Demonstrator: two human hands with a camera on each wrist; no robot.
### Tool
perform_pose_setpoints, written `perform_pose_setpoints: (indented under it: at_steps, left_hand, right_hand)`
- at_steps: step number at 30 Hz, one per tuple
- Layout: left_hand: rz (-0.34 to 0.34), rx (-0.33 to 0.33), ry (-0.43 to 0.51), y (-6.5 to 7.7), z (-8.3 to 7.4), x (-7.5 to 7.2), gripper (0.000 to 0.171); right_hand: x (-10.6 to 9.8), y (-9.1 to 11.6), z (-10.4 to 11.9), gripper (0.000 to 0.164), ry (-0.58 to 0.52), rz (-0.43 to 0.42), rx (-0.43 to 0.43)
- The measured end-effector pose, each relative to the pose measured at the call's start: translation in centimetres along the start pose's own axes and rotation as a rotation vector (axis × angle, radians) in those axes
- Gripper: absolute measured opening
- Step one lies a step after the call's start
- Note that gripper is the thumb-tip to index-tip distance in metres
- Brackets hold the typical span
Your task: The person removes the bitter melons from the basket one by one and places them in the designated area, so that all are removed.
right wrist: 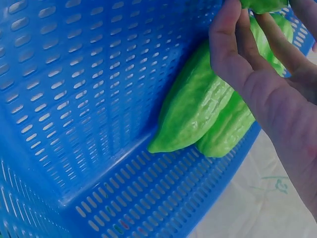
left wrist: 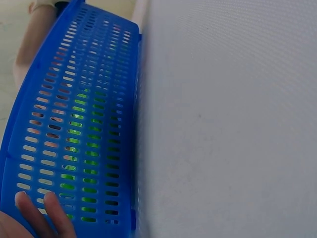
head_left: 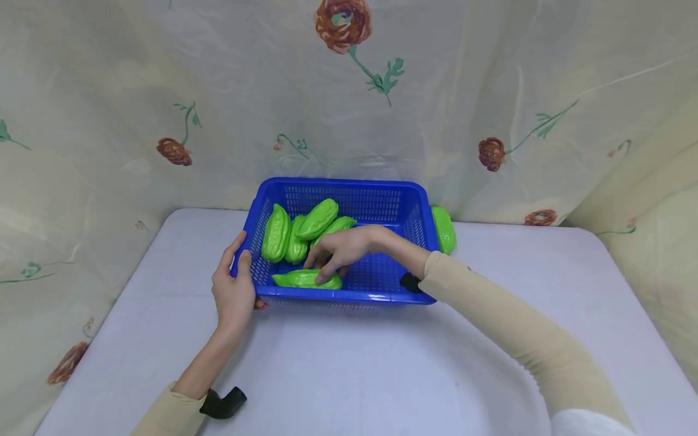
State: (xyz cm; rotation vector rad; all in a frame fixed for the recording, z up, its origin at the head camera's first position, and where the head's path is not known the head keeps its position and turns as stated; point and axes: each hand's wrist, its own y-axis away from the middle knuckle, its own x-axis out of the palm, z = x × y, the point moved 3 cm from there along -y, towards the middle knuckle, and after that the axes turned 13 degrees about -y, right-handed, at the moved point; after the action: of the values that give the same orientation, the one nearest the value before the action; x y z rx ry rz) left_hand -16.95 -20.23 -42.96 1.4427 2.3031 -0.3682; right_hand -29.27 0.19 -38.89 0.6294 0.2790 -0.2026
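A blue plastic basket with slotted sides stands near the table's back edge. My left hand grips its front left corner, thumb over the rim and fingertips against the outer wall. Inside the basket my right hand pinches a green bitter melon by its right part, close to the front wall. Behind it several more bitter melons lie bunched on the left, one on top. In the right wrist view, fingers partly cover the held melon, with other melons beyond.
Another bright green object lies on the table against the basket's outer right side, partly hidden. The white-covered table meets a flowered curtain at the back. A dark strap end juts from the left wrist.
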Motion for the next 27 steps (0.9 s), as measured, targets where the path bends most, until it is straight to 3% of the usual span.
perform_pose_setpoints:
  at_steps: [9,27]
  left_hand:
    - [0.007,0.002,0.006,0.0,-0.2,-0.1,0.043]
    - [0.003,0.001,0.003,-0.1,0.1,0.0,0.043]
  right_hand:
    - [-0.7,1.2,0.0,0.056,0.049,-0.016,-0.027]
    - [-1.7,4.3,0.9,0.055,0.02,-0.075,-0.104]
